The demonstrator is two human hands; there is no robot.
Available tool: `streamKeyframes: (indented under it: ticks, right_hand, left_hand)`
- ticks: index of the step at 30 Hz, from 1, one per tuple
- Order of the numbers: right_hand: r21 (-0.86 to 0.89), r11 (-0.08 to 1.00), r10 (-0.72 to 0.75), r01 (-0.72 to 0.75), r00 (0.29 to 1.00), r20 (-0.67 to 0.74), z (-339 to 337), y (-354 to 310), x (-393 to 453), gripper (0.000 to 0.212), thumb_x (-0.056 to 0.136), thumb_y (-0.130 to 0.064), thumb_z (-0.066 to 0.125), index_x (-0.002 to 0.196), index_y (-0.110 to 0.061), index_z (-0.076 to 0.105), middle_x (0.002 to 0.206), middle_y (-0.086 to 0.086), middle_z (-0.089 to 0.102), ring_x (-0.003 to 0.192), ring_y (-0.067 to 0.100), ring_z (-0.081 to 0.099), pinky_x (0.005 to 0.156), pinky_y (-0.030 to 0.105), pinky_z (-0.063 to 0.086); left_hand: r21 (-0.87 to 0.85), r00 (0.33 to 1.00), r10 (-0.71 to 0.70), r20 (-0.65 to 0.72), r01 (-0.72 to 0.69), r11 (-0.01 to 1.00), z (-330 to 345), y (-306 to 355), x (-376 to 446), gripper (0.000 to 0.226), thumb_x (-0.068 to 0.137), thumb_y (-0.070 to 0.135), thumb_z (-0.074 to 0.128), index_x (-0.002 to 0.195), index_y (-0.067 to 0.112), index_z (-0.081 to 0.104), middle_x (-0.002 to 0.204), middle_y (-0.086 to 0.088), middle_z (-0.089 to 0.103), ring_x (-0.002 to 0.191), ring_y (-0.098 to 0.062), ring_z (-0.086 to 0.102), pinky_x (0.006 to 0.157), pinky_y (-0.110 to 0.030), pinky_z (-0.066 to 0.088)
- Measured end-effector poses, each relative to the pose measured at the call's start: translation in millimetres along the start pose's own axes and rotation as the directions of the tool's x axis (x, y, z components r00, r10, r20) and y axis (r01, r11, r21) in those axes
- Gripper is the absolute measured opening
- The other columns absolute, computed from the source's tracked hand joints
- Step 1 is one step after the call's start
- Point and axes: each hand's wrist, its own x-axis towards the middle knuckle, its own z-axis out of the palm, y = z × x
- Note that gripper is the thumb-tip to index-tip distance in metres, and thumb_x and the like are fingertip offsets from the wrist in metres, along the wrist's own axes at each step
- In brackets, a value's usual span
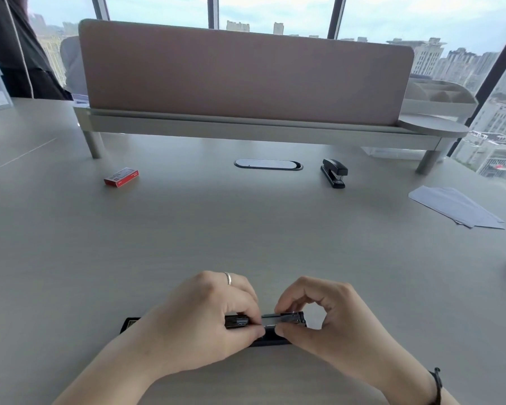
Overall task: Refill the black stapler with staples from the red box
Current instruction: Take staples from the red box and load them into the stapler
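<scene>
At the bottom centre of the frame, right at the near edge of the desk, both hands are on an opened stapler. It lies flat with its long axis running left to right across the picture, base stretched out leftward under the left wrist and the metal staple channel showing between the two sets of fingers. The left hand pinches the channel from the left, the right hand pinches its right end, thumb and forefinger closed on it, so both are clamped on the same thing and nearly touching each other.

I can't tell whether a strip of staples is already in the channel or not, the fingers cover too much.

The red box sits well apart, up in the middle left of the frame, angled a bit. It's up and to the left, so I'd say the left hand has the shorter reach if more staples are needed. There's white print on its lid but it's too small to read, no brand I can make out.

A second stapler, closed, sits right of centre near the oval cable port, pointing roughly toward the camera. No readable label there either.
</scene>
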Motion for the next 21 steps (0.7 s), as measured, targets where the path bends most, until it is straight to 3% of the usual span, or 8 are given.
streamKeyframes:
  ticks: [8, 15, 21]
  right_hand:
    - [-0.016, 1.000, 0.015, -0.015, 1.000, 0.011, -1.7, 5.9, 1.8, 0.020, 0.070, -0.022, 0.083, 0.080, -0.031, 0.069, 0.083, -0.015, 0.074, 0.086, 0.007, 0.068, 0.074, 0.010, 0.049]
    - [-0.014, 0.999, 0.043, -0.042, 0.998, 0.054, -1.1, 4.4, 3.5, 0.024, 0.069, -0.022, 0.086, 0.082, -0.032, 0.070, 0.086, -0.016, 0.072, 0.067, 0.002, 0.060, 0.061, 0.012, 0.045]
    - [0.009, 0.999, 0.053, -0.053, 0.997, 0.063, 0.4, 6.9, 4.7, 0.023, 0.068, -0.026, 0.086, 0.084, -0.033, 0.072, 0.079, -0.017, 0.072, 0.061, -0.001, 0.055, 0.057, 0.013, 0.043]
  left_hand:
    - [0.012, 1.000, -0.012, 0.022, 0.012, 1.000, 0.9, -1.9, -1.0, 0.012, 0.080, 0.042, 0.069, 0.080, 0.032, 0.076, 0.090, 0.022, 0.068, 0.074, 0.002, 0.064, 0.064, -0.021, 0.053]
    - [0.081, 0.997, 0.022, 0.071, -0.027, 0.996, 2.5, 0.6, -0.7, 0.021, 0.081, 0.052, 0.061, 0.096, 0.042, 0.073, 0.102, 0.028, 0.063, 0.080, -0.001, 0.062, 0.069, -0.021, 0.053]
    - [0.104, 0.989, 0.050, 0.138, -0.065, 0.992, 4.8, 5.2, 2.9, 0.026, 0.087, 0.054, 0.057, 0.113, 0.057, 0.059, 0.108, 0.027, 0.056, 0.082, -0.001, 0.058, 0.074, -0.022, 0.052]
